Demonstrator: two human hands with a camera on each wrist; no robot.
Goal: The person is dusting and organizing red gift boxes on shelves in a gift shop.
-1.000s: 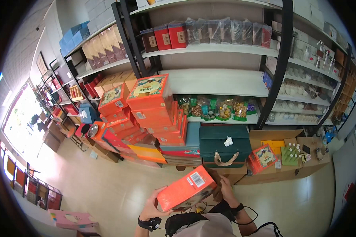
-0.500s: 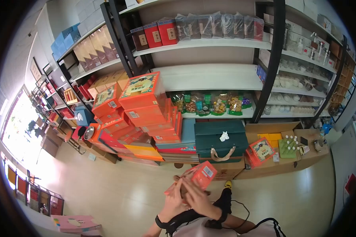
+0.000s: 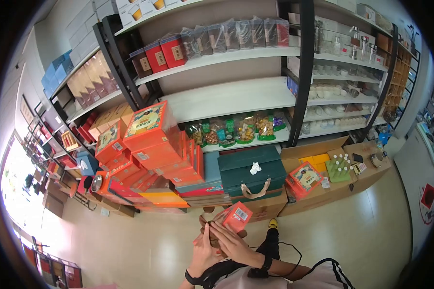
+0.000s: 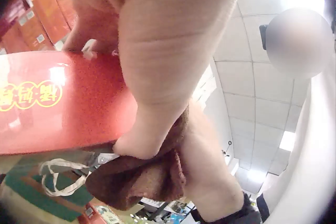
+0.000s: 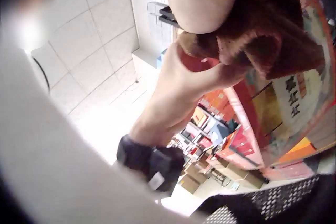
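Fingers (image 4: 149, 129) of the left hand (image 3: 203, 251) pinch one edge of a red box (image 4: 58, 103) held in the air over the floor (image 3: 144, 241), while the right hand (image 3: 234, 244) bunches a brown cloth (image 5: 268, 40) against it; a hard rub could twist the box loose.

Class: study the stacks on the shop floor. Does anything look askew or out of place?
The orange boxes left of the green case are piled unevenly, the top ones tilted. A crumpled white scrap lies on the case's lid.
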